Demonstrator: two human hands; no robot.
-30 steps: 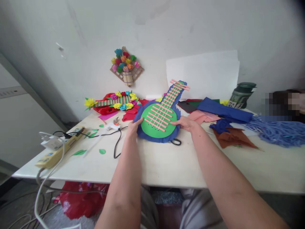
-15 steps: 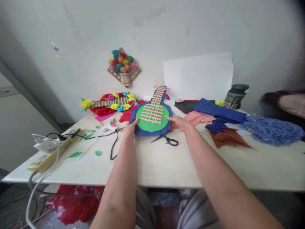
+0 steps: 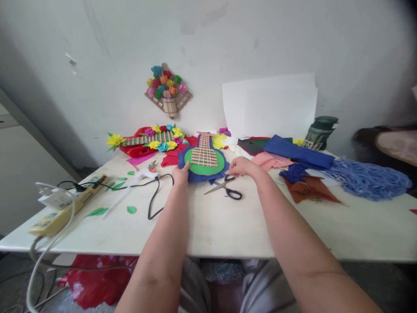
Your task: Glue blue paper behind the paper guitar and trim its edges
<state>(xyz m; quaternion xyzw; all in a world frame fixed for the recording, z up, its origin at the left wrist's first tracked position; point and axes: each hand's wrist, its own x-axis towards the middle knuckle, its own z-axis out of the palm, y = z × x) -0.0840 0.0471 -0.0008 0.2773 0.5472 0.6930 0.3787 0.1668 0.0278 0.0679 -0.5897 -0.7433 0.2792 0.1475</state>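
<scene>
A craft guitar [image 3: 220, 163] lies on the table, with a round green face, blue paper edging, pink strips and white strings. My left hand [image 3: 181, 173] grips its left edge, thumb on top. My right hand [image 3: 241, 167] is at its lower right edge, fingers drawn together by the blue paper; what they pinch, if anything, is hidden. Just below those fingers, black-handled scissors [image 3: 224, 186] lie partly spread, one loop close to the fingertips. A second craft guitar [image 3: 146, 140], trimmed with paper flowers, lies at the back left.
To the left are a power strip [image 3: 68, 206], a white glue gun [image 3: 145, 174] with its black cord, and green paper leaves [image 3: 131, 210]. Blue folded paper [image 3: 298, 151], brown paper [image 3: 314, 189], shredded blue strips [image 3: 374, 178] and a dark bottle [image 3: 321, 132] lie or stand right.
The craft guitar has come down from a raised tilt to the table, its neck now lower. My right hand has loosened from its side, and the scissors' upper loop has come into view.
</scene>
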